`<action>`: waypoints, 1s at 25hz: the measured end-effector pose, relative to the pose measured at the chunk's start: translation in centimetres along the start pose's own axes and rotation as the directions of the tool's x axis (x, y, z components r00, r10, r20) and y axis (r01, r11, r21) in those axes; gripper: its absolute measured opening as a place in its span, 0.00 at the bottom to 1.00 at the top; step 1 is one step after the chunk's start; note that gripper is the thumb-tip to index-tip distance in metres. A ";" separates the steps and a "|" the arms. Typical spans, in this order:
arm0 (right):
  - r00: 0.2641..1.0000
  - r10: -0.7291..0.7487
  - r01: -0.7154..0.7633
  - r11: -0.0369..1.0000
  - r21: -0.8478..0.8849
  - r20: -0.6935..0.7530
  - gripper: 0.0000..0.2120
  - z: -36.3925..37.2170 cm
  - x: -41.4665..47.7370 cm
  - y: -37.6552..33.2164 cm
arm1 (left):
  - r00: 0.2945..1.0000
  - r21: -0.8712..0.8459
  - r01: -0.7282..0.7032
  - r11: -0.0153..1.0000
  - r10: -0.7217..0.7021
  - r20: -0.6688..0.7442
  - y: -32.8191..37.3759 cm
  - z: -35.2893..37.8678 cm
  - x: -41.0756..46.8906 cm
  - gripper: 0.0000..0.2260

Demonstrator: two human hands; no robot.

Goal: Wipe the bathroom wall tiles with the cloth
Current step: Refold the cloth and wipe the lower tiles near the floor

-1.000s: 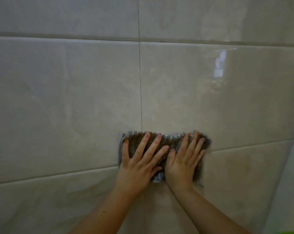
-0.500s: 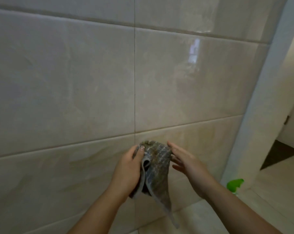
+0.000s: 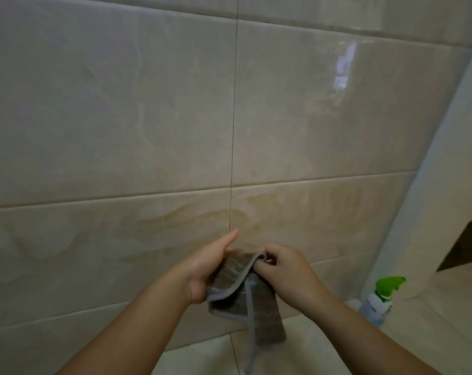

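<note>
The right hand (image 3: pixel 286 272) has its fingers curled in tight and pinches the top edge of the cloth (image 3: pixel 243 293), just where the grey hem folds over. The fingertips are tucked under, out of sight. The left hand (image 3: pixel 205 269) holds the cloth from the other side. Its palm lies against the cloth and its fingers go round behind, where I cannot follow them. Its thumb (image 3: pixel 229 238) sticks out straight, pointing up toward the wall and touching nothing.

Both hands grasp the cloth, which sits between them, bunched at the top. It is a brownish checked weave with a grey border, folded over on itself. One fold drapes across the heel of the left hand and the rest hangs loose below both wrists. A narrow grey strip (image 3: pixel 252 342) trails lower still, toward the floor (image 3: pixel 324 355). The cloth looks to be held in the air in front of the lowest row of wall tiles (image 3: pixel 121 117), not laid flat against them.

The wall tiles are large, glossy and beige with a marbled grain. A dark vertical grout line (image 3: pixel 233 131) runs down to just above the raised thumb. A bright patch of reflected light (image 3: pixel 343 66) shows high on the right-hand tile.

Off to the right, near the corner and well apart from the hands, a spray bottle (image 3: pixel 379 301) with a green trigger head stands upright on the pale floor. A dark opening (image 3: pixel 467 247) lies past it.
</note>
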State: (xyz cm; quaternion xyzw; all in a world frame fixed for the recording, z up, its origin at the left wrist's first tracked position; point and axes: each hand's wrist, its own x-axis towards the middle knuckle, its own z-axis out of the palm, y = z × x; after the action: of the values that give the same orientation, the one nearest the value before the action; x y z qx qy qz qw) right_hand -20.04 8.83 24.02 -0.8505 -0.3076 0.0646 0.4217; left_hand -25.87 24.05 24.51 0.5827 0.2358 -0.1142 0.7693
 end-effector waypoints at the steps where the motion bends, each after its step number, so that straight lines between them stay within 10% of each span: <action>1: 0.989 0.149 -0.145 0.980 0.136 -0.020 0.10 -0.2 0.4 0.3 | 0.998 -0.059 0.012 0.998 -0.008 0.066 0.1 -0.5 -0.2 0.30; 4: 0.842 0.513 -0.494 0.605 0.625 0.170 0.17 -2.0 1.4 1.3 | 0.996 -0.003 -0.019 1.000 0.019 0.084 0.6 -1.5 -1.0 0.32; 8: 0.726 0.560 -0.624 0.293 0.725 0.399 0.21 -3.2 2.1 2.7 | 0.930 0.584 -0.253 0.771 0.360 -0.072 0.4 -2.0 -1.4 0.23; 11: 0.733 0.539 -0.621 0.280 0.732 0.415 0.20 -3.6 2.4 2.9 | 0.926 0.719 -0.364 0.593 0.311 0.213 0.3 -0.4 -2.2 0.18; 14: 0.744 0.524 -0.636 0.367 0.679 0.413 0.25 -3.7 2.3 3.1 | 0.865 0.894 -0.359 0.268 0.456 0.210 -0.9 1.0 -0.2 0.24; 17: 0.767 0.492 -0.635 0.491 0.596 0.412 0.24 -3.4 1.8 3.1 | 0.740 0.827 -0.442 0.348 0.662 0.117 -0.7 1.5 0.6 0.03; 21: 0.786 0.467 -0.617 0.552 0.560 0.405 0.18 -3.6 0.9 3.0 | 0.847 0.691 -0.454 0.562 0.514 0.138 0.8 0.9 -0.2 0.06; 25: 0.778 0.449 -0.628 0.548 0.552 0.440 0.21 -3.6 0.6 3.1 | 0.829 0.864 -0.418 0.279 0.506 0.238 -1.2 3.1 1.0 0.19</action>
State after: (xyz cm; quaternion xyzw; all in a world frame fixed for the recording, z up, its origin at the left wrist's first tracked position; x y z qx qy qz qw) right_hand -16.77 5.31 24.04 -0.6756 -0.0340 0.4034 0.6161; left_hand -24.84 20.84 23.70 0.9431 -0.0084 0.0314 0.3309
